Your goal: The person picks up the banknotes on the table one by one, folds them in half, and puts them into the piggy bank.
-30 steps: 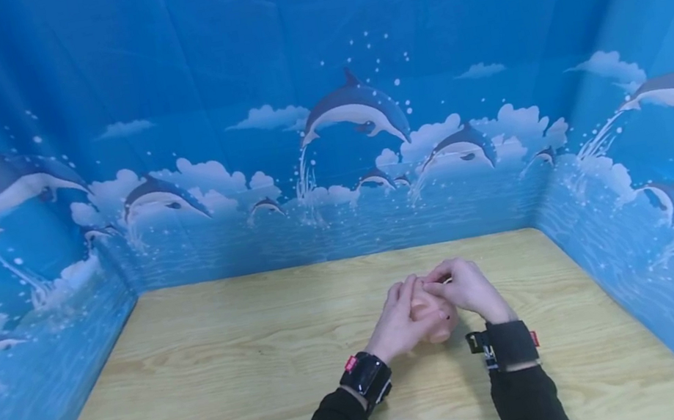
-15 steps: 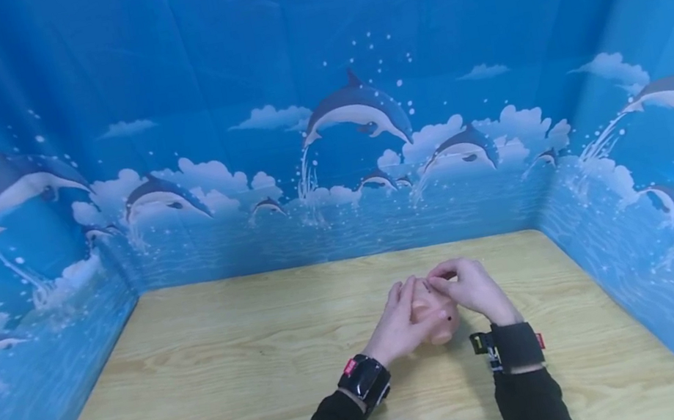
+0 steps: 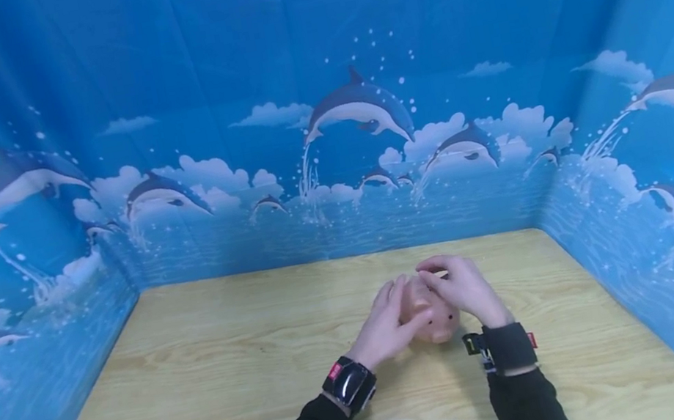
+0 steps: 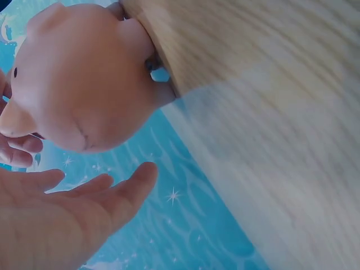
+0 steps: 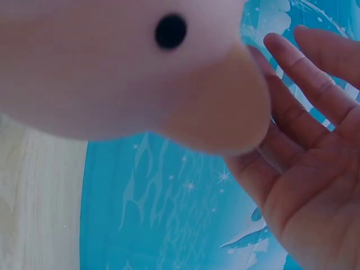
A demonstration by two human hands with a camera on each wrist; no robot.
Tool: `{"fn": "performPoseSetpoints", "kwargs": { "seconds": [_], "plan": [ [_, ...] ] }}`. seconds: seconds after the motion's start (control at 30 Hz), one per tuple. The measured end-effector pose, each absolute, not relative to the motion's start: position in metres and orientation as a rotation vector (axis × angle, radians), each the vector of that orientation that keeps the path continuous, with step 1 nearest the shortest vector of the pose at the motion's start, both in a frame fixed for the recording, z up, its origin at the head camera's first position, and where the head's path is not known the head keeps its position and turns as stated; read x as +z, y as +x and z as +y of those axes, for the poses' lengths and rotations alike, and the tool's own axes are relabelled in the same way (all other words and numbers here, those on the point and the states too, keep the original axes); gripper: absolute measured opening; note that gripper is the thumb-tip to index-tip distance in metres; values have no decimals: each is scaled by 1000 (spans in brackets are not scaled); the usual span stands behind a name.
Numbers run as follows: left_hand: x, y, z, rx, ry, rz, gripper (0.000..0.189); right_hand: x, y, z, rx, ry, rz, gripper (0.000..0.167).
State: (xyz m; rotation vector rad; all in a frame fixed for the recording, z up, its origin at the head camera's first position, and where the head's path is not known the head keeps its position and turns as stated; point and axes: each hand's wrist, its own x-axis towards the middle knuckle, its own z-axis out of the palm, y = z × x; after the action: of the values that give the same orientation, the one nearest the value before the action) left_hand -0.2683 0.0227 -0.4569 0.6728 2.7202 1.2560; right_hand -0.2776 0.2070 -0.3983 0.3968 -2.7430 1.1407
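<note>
On table (image 3: 205,381), pig (image 3: 431,313) faces the person.

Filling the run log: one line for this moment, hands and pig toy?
left hand: open, fingers straight beside pink pig toy | right hand: fingers curled over toy's top, grip unclear | toy on wooden table

You have one pink pig toy (image 3: 430,315) on one wooden tabletop (image 3: 205,381). Two hands at toy: left hand (image 3: 385,326), right hand (image 3: 462,287). Two wrist bands, one per wrist. One black dot eye visible on pig in right wrist view. Three dolphin-print backdrop walls surround tabletop.
</note>
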Motion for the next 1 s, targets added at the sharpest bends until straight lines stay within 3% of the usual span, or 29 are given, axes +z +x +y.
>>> {"fn": "performPoseSetpoints", "kwargs": {
  "seconds": [0.67, 1.0],
  "plan": [
    [-458, -269, -30, 1044, 678, 2957, 78, -401, -275, 179, 1090, 532, -2759, 27],
    [-458, -265, -47, 978, 645, 3018, 83, -404, -271, 157, 1009, 609, -2766, 30]
  ]
}}
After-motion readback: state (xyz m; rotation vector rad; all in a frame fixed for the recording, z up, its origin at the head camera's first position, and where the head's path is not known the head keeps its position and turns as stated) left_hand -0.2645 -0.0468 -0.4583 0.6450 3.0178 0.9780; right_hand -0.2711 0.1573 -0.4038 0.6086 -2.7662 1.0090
